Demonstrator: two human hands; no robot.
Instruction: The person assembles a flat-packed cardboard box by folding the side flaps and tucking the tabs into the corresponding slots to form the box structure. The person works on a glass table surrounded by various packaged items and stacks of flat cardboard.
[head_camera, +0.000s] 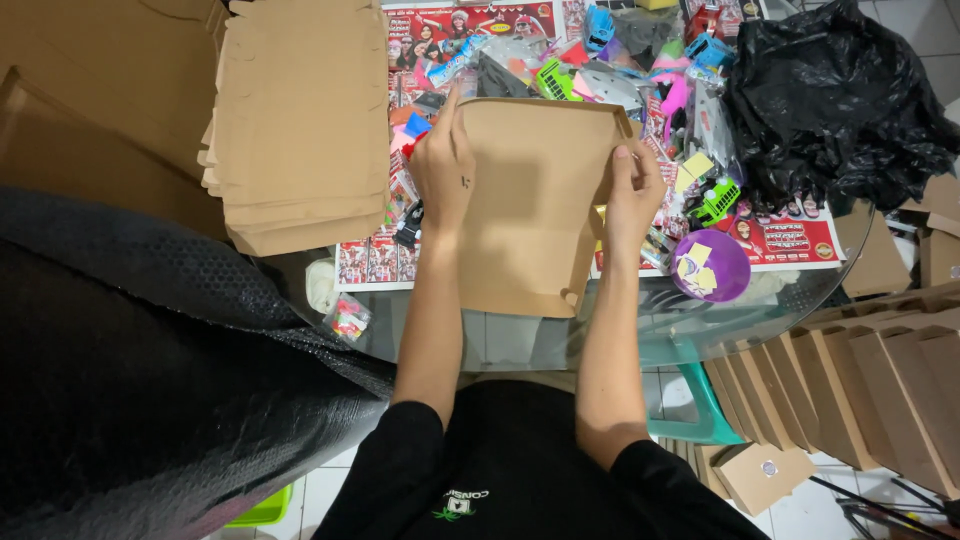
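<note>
A flat brown cardboard box blank (530, 200) lies on the glass table in front of me, its far edge folded up. My left hand (443, 165) grips its left side, fingers curled over the upper left corner. My right hand (633, 190) holds the right edge, thumb pressed on the raised flap near the upper right corner. Both forearms reach out from my black shirt.
A stack of flat cardboard blanks (300, 120) sits at the left. Colourful toys and printed sheets (640, 70) crowd the far table. A black plastic bag (835, 100) lies right, a purple round lid (710, 265) near it. Black bubble wrap (130, 360) covers the left; folded boxes (860, 390) stand right.
</note>
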